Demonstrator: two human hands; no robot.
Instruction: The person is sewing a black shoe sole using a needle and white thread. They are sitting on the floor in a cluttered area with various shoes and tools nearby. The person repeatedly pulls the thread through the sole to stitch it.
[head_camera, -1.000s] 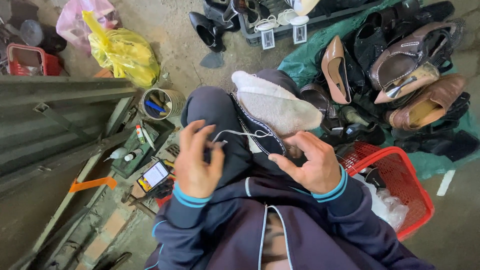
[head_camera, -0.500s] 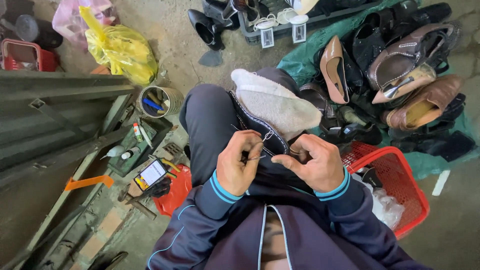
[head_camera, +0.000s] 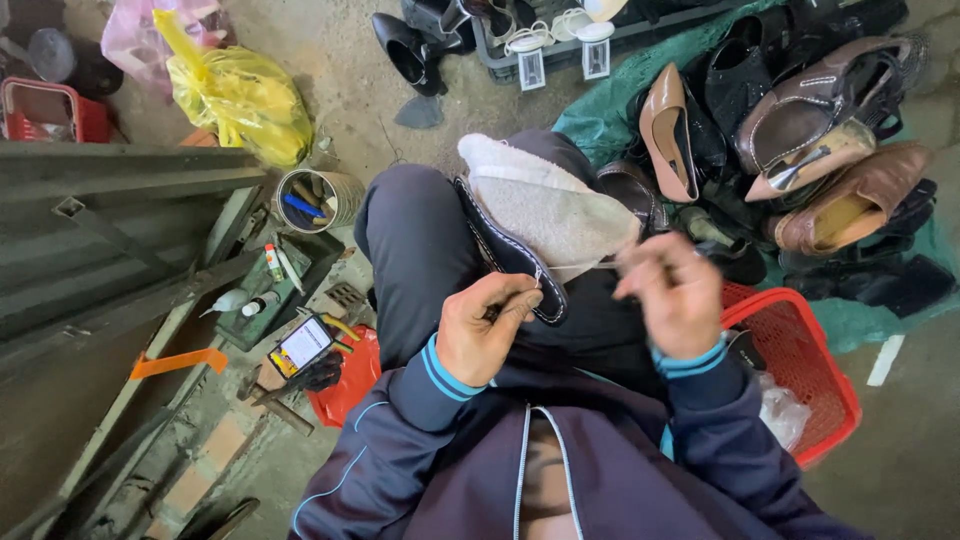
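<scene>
My left hand with fingers clamped on the dark shoe piece on my lap, right hand blurred, fingers pinched on pale thread, yellow bag far left, red basket right, two small white tags above.

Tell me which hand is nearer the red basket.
Right. The right hand is blurred, just above the red basket rim; the left hand sits farther off, at the shoe's dark edge.
</scene>
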